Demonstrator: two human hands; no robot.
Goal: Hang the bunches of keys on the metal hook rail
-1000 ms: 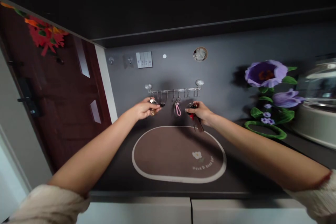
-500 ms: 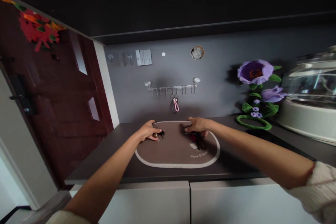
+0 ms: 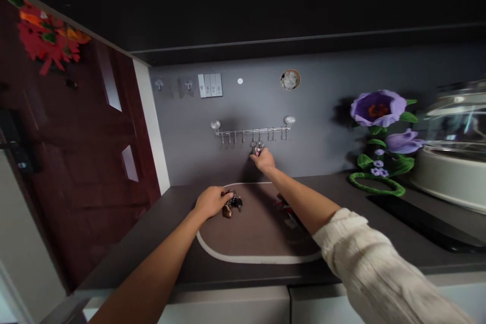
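Observation:
My right hand (image 3: 263, 160) reaches up to the wall, fingers closed on the pink-looped keys (image 3: 257, 149) that hang from a chrome hook rail (image 3: 251, 131). My left hand (image 3: 211, 201) rests on the brown oval mat (image 3: 253, 230), fingers curled on a dark bunch of keys (image 3: 231, 204) that lies there. A second bunch with a red tag (image 3: 283, 206) lies on the mat, partly hidden behind my right forearm.
The mat lies on a dark countertop (image 3: 341, 197) over white cabinet doors. A purple artificial flower (image 3: 379, 131) and a large pot with a glass lid (image 3: 453, 147) stand at the right. A dark red door (image 3: 76, 152) is at the left. Wall switches (image 3: 209, 85) sit above the rail.
Both hands brought key bunches from the rail down to the mat. My right hand let go of the red-tagged bunch and rose to the pink-looped keys. My left hand stays on its bunch.

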